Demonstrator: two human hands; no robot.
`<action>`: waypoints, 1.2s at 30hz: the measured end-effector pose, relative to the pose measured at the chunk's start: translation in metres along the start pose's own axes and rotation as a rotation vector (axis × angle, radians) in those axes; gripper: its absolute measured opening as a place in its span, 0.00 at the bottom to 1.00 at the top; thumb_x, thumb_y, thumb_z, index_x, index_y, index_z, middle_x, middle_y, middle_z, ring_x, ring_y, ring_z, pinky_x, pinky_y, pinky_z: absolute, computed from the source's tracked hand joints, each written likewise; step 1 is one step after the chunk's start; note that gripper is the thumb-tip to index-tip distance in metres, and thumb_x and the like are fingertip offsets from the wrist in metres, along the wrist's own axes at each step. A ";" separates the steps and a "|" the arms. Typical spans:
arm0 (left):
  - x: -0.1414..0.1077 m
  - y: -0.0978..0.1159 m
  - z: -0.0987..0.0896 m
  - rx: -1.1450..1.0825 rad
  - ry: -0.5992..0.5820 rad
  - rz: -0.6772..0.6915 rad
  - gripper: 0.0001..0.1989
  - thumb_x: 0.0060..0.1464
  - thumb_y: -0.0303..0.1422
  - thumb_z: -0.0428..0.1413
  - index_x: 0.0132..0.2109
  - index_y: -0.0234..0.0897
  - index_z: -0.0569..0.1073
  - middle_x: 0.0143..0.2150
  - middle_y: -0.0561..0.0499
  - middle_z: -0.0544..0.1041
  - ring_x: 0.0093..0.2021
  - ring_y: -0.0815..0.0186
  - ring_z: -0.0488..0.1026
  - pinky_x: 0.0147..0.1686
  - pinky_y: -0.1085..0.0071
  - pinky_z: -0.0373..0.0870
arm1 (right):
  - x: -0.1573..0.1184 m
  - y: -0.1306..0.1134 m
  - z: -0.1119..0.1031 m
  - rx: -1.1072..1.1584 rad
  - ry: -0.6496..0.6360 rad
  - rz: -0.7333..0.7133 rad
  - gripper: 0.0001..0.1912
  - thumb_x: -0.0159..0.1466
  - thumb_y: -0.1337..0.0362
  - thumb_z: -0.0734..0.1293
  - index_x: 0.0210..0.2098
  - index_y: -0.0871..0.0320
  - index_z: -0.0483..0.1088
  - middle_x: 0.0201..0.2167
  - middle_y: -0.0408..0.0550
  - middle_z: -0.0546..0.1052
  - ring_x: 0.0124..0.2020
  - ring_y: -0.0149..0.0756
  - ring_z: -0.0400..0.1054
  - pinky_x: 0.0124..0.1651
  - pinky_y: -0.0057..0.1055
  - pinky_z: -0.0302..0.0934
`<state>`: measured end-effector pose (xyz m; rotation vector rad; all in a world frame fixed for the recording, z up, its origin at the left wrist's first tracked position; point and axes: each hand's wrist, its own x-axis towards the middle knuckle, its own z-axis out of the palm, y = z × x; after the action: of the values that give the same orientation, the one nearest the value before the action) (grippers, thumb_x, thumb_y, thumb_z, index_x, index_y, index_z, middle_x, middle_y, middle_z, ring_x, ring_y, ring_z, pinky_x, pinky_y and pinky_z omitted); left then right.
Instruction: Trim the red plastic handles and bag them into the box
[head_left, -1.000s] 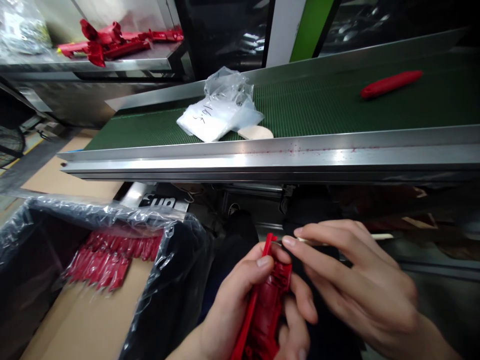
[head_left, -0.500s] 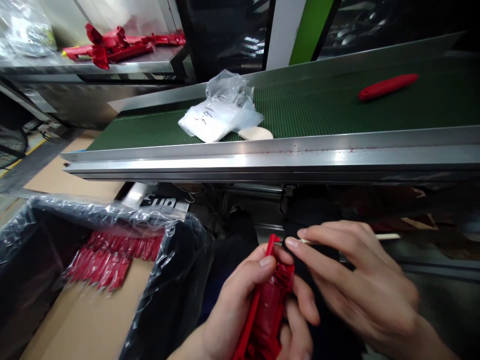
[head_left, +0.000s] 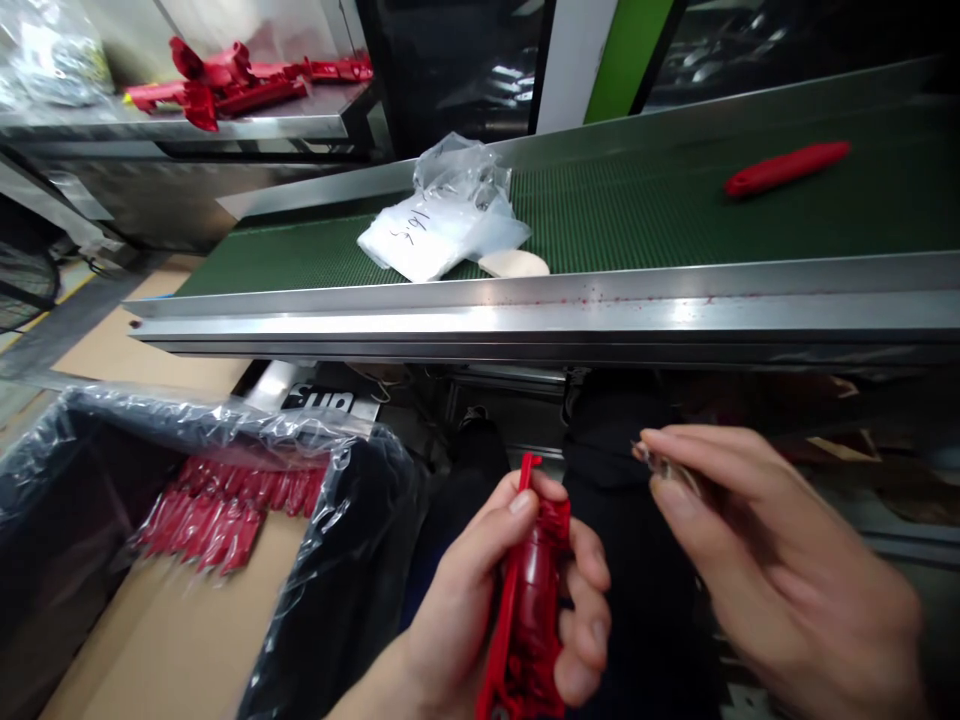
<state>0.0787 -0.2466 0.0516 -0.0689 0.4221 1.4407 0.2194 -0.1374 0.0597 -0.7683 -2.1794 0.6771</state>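
Both hands up: left grip point(head_left: 487, 590) clutching red part point(head_left: 529, 600), right grip point(head_left: 780, 570) pinched.

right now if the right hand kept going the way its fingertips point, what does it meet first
Probably the top of the red plastic part held in the left hand; the right hand points leftward at it across a small gap, though depth is unclear.

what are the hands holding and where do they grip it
The left hand grips a red plastic part around its middle, thumb near the top. The right hand pinches something small at its fingertips; too blurred to identify.
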 end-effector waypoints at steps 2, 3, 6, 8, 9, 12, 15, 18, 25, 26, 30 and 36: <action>0.005 0.007 0.005 0.005 0.040 0.013 0.11 0.66 0.40 0.44 0.46 0.39 0.64 0.34 0.48 0.75 0.23 0.71 0.74 0.19 0.79 0.71 | -0.010 -0.007 0.004 0.052 -0.092 0.014 0.15 0.66 0.66 0.64 0.52 0.54 0.69 0.43 0.46 0.73 0.35 0.29 0.70 0.31 0.22 0.66; 0.008 0.010 0.008 0.011 0.077 0.033 0.10 0.65 0.39 0.46 0.45 0.39 0.64 0.36 0.48 0.75 0.25 0.71 0.74 0.22 0.79 0.72 | -0.014 -0.011 0.006 0.061 -0.143 -0.014 0.16 0.66 0.63 0.65 0.53 0.54 0.68 0.40 0.46 0.74 0.31 0.28 0.70 0.27 0.22 0.65; 0.019 0.016 0.014 0.059 0.211 0.128 0.09 0.63 0.37 0.52 0.46 0.39 0.65 0.38 0.49 0.73 0.31 0.72 0.74 0.31 0.78 0.73 | -0.021 -0.019 0.011 0.022 -0.239 -0.153 0.17 0.64 0.63 0.67 0.52 0.56 0.67 0.36 0.46 0.75 0.31 0.30 0.71 0.27 0.24 0.66; 0.027 0.019 0.017 0.109 0.285 0.186 0.11 0.61 0.38 0.54 0.47 0.39 0.66 0.39 0.50 0.72 0.34 0.71 0.74 0.35 0.75 0.74 | -0.018 -0.020 0.013 -0.021 -0.219 -0.187 0.16 0.63 0.65 0.68 0.51 0.57 0.67 0.38 0.48 0.75 0.36 0.32 0.73 0.33 0.26 0.69; 0.031 0.019 0.019 0.132 0.319 0.212 0.11 0.60 0.38 0.56 0.47 0.39 0.67 0.40 0.50 0.72 0.35 0.70 0.74 0.36 0.74 0.74 | -0.016 -0.018 0.013 -0.031 -0.211 -0.188 0.15 0.64 0.66 0.68 0.50 0.57 0.68 0.39 0.48 0.75 0.38 0.33 0.73 0.36 0.26 0.69; 0.041 0.021 0.021 0.164 0.395 0.272 0.10 0.58 0.38 0.58 0.43 0.39 0.67 0.40 0.51 0.73 0.36 0.70 0.74 0.39 0.73 0.74 | -0.007 -0.011 0.011 -0.034 -0.245 -0.255 0.14 0.65 0.63 0.67 0.50 0.58 0.68 0.41 0.49 0.75 0.40 0.32 0.73 0.38 0.26 0.69; 0.048 0.025 0.024 0.198 0.370 0.288 0.12 0.58 0.40 0.57 0.46 0.40 0.69 0.42 0.49 0.73 0.39 0.68 0.74 0.42 0.71 0.73 | -0.002 -0.005 0.008 -0.076 -0.202 -0.338 0.13 0.65 0.68 0.66 0.49 0.56 0.68 0.40 0.46 0.76 0.38 0.30 0.73 0.39 0.26 0.69; 0.052 0.033 0.026 0.302 0.285 0.314 0.14 0.60 0.39 0.55 0.52 0.41 0.71 0.49 0.46 0.74 0.48 0.62 0.72 0.45 0.67 0.73 | 0.002 0.005 -0.001 -0.131 -0.043 -0.218 0.17 0.63 0.72 0.66 0.51 0.55 0.68 0.44 0.45 0.75 0.41 0.28 0.72 0.44 0.24 0.67; 0.067 0.059 0.033 0.675 0.215 0.367 0.11 0.60 0.32 0.55 0.48 0.42 0.78 0.46 0.49 0.77 0.44 0.67 0.71 0.43 0.71 0.71 | 0.031 0.024 -0.023 -0.096 0.244 -0.026 0.17 0.64 0.71 0.66 0.51 0.49 0.70 0.47 0.41 0.73 0.45 0.29 0.70 0.47 0.22 0.68; 0.069 0.061 0.036 0.724 0.212 0.378 0.10 0.60 0.33 0.56 0.47 0.41 0.78 0.44 0.49 0.77 0.43 0.67 0.72 0.43 0.71 0.71 | 0.035 0.025 -0.024 -0.074 0.278 -0.003 0.17 0.64 0.71 0.65 0.50 0.48 0.71 0.47 0.40 0.74 0.45 0.28 0.70 0.47 0.22 0.67; 0.080 0.067 0.045 0.854 0.198 0.446 0.08 0.59 0.35 0.57 0.44 0.40 0.78 0.36 0.50 0.78 0.39 0.66 0.73 0.38 0.72 0.71 | 0.045 0.034 -0.027 -0.012 0.286 0.088 0.14 0.65 0.68 0.66 0.48 0.46 0.73 0.44 0.38 0.75 0.38 0.25 0.71 0.45 0.19 0.67; 0.093 0.078 0.049 0.951 0.188 0.463 0.11 0.59 0.37 0.57 0.46 0.38 0.77 0.34 0.48 0.80 0.35 0.67 0.75 0.37 0.73 0.71 | 0.058 0.060 -0.039 0.174 0.180 0.292 0.16 0.65 0.59 0.67 0.53 0.46 0.71 0.28 0.40 0.74 0.25 0.25 0.68 0.26 0.17 0.64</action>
<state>0.0217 -0.1337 0.0829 0.7024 1.3014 1.5461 0.2350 -0.0476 0.0697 -1.0234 -1.8369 0.8952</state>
